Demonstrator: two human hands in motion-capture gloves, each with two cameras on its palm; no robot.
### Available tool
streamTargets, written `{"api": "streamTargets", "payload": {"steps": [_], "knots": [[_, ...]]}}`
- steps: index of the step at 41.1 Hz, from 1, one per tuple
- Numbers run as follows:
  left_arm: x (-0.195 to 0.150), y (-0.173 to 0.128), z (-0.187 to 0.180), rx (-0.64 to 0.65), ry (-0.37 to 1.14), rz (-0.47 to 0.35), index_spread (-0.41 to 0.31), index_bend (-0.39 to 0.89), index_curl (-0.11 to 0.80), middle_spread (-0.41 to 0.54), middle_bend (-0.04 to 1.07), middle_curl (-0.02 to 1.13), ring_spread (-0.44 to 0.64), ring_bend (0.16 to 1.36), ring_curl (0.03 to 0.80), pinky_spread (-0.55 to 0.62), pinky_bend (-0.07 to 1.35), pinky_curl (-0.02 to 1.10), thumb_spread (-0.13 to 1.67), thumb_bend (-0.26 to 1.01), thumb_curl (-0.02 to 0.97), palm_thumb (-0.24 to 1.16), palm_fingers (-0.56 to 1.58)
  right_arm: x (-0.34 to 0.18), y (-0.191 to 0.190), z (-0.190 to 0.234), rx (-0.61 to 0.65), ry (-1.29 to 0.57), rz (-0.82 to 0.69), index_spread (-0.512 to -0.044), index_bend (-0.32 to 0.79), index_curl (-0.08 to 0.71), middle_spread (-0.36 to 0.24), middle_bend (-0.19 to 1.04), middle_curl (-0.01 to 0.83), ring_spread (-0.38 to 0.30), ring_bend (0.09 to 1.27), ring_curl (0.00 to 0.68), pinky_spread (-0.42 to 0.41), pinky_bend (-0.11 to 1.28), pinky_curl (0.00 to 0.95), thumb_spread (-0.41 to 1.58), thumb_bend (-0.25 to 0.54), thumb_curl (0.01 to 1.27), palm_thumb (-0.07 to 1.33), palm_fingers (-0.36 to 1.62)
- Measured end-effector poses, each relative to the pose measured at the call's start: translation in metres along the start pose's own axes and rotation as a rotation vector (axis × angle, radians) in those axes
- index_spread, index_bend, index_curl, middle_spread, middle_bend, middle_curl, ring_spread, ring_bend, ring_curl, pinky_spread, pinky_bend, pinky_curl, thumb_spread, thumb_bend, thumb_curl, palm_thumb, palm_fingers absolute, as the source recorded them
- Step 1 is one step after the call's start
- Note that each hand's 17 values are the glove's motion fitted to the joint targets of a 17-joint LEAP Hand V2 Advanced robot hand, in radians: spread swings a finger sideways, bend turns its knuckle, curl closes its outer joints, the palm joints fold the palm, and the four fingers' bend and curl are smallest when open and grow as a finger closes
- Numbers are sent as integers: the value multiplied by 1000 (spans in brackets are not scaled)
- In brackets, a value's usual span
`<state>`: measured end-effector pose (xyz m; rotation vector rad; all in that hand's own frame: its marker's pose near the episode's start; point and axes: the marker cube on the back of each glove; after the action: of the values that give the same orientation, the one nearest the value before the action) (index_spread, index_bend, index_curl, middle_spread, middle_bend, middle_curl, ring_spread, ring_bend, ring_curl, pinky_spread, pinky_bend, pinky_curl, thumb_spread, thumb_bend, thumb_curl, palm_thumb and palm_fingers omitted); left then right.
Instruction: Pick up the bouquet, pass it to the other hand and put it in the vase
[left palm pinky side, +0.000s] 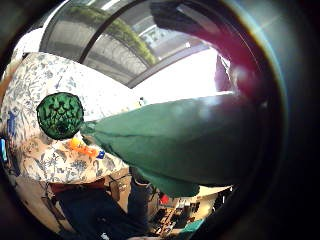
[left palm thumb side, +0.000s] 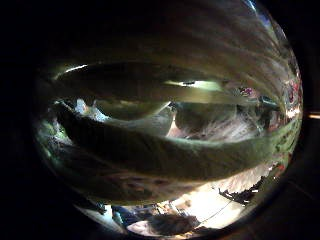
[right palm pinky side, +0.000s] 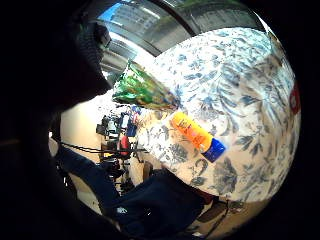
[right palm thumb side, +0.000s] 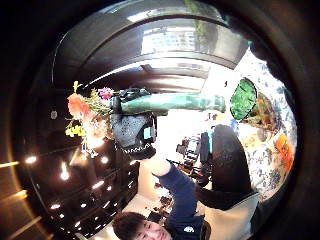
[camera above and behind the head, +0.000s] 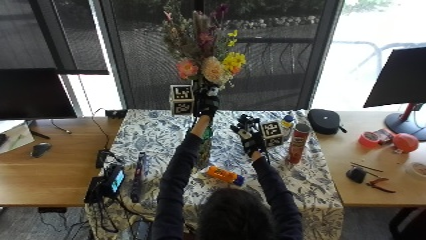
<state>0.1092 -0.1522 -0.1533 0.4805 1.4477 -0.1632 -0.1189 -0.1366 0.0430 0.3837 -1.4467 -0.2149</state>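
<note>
No lettering, brand, number or sign can be read in any view. The orange bottle (camera above and behind the head: 224, 175) lying on the counter (camera above and behind the head: 303, 185), at about 6 o'clock from the raised bouquet (camera above and behind the head: 203, 62), carries dark print along its side in the right little-finger palm view, but the characters are too small to make out. The red can (camera above and behind the head: 298, 144) standing at about 3 o'clock from the right hand (camera above and behind the head: 251, 136) shows a printed label whose words cannot be resolved.
</note>
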Motion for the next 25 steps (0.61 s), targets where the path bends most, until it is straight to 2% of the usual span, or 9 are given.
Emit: {"api": "streamTargets", "payload": {"steps": [3,6,12,15,19,25], "knots": [[9,-5,-4,35,4,-8,-194,288,561,-237,635,612,-258,652,434,-144,167,322,1296,56,419,875,999,-7,-1,-11,-9,-1,41,-285,63,381,-170,176,424,-139,537,421,108,597,421,1115,-21,421,822,441],[15,-11,-8,62,14,-17,-196,273,572,-241,624,619,-261,639,436,-148,165,329,1299,49,419,878,1003,-16,-2,-20,-20,-12,47,-307,76,360,-168,172,411,-98,490,412,154,612,425,1116,-26,422,808,308],[10,-25,-16,140,6,-16,-200,249,593,-248,606,633,-265,624,443,-152,154,337,1304,37,419,884,1009,-33,2,-36,9,20,54,-331,103,320,-141,172,388,-40,440,381,198,615,410,1117,-24,428,791,201],[10,-26,-21,168,-1,-26,-202,239,603,-250,599,640,-266,619,447,-154,152,340,1306,31,419,887,1011,-40,6,-42,18,23,71,-342,112,305,-129,171,376,-17,431,367,210,618,400,1118,-22,431,785,182],[2,-31,-27,194,-18,-33,-204,227,617,-253,590,650,-267,608,452,-155,149,342,1308,23,420,891,1012,-28,-1,-52,46,24,70,-348,119,290,-79,172,365,6,428,355,226,618,390,1114,-21,435,777,163],[-16,-40,-32,217,-18,-55,-206,211,638,-255,576,662,-269,595,457,-156,147,343,1311,11,420,897,1015,-24,-2,-58,68,3,91,-354,129,275,-49,175,351,26,425,343,237,616,379,1113,-19,441,774,152]]}}
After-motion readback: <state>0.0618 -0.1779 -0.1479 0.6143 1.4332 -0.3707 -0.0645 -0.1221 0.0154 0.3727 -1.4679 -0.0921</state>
